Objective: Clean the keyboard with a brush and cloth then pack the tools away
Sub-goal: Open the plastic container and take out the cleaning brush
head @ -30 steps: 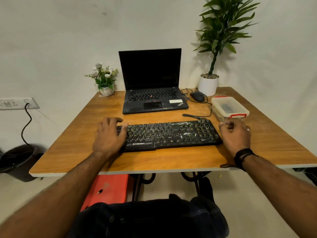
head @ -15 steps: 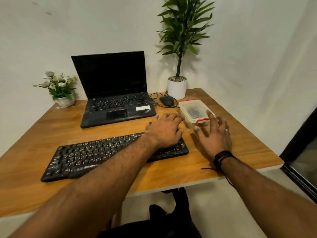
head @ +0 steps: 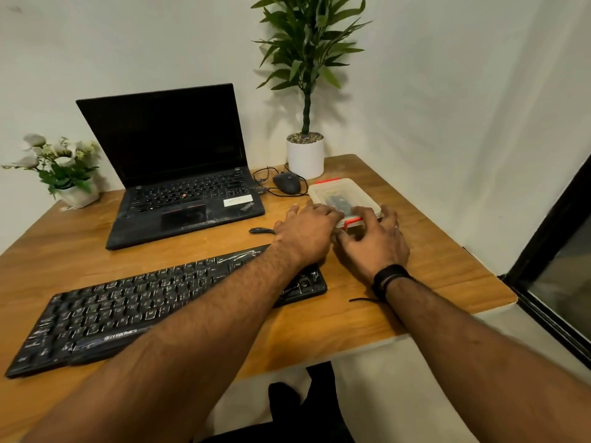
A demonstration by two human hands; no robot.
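A black keyboard (head: 128, 314) lies slanted on the wooden table (head: 431, 260), and my left forearm crosses its right end. Behind that end sits a clear plastic box (head: 345, 193) with red clips and its lid on. Something dark shows through the lid; I cannot tell what it is. My left hand (head: 303, 231) lies on the box's near left corner. My right hand (head: 374, 244), fingers spread, covers the near right corner by the red clip. No brush or cloth is visible outside the box.
An open black laptop (head: 179, 174) stands behind the keyboard, with a wired mouse (head: 287, 183) and a loose cable (head: 261, 231) beside it. A tall plant in a white pot (head: 305, 158) and a small flower pot (head: 76, 193) stand at the back. A dark window frame (head: 550, 238) rises at the right.
My view swung right. My left hand left the keyboard's left end and crossed over to the box. My right hand moved forward from the table onto the box's near end.
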